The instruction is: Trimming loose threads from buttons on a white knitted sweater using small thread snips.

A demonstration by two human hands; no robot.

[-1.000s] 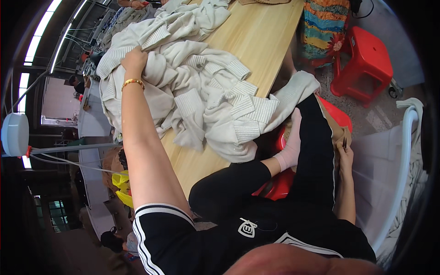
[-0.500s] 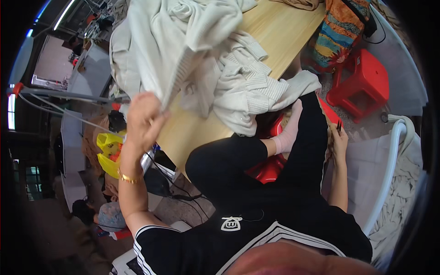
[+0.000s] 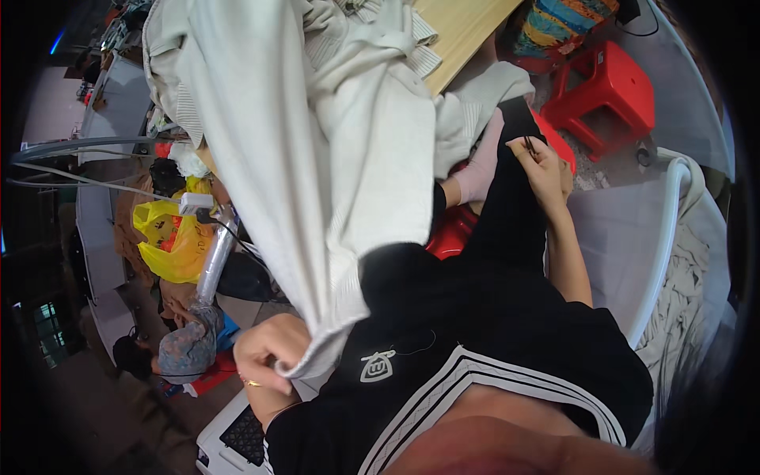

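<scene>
A cream knit garment with ribbed edges stretches from the table toward my chest and covers part of my lap. Its ribbed hem is pinched in my left hand, which is drawn in near my left side. Over my raised leg, my right hand is closed around a small dark two-pronged tool, tips pointing up. Whether the tool is tweezers or thread snips is too small to tell. More of the same pale knit lies bunched beside my foot.
The light wooden tabletop shows beyond the knit. At right are a red plastic stool and a whitish bin beside heaped pale knit. A yellow bag, cables and another person are at left.
My left hand has pulled the knit hem from over the table down to my side, spreading the garment over my lap. My right hand has moved up and left with the tool.
</scene>
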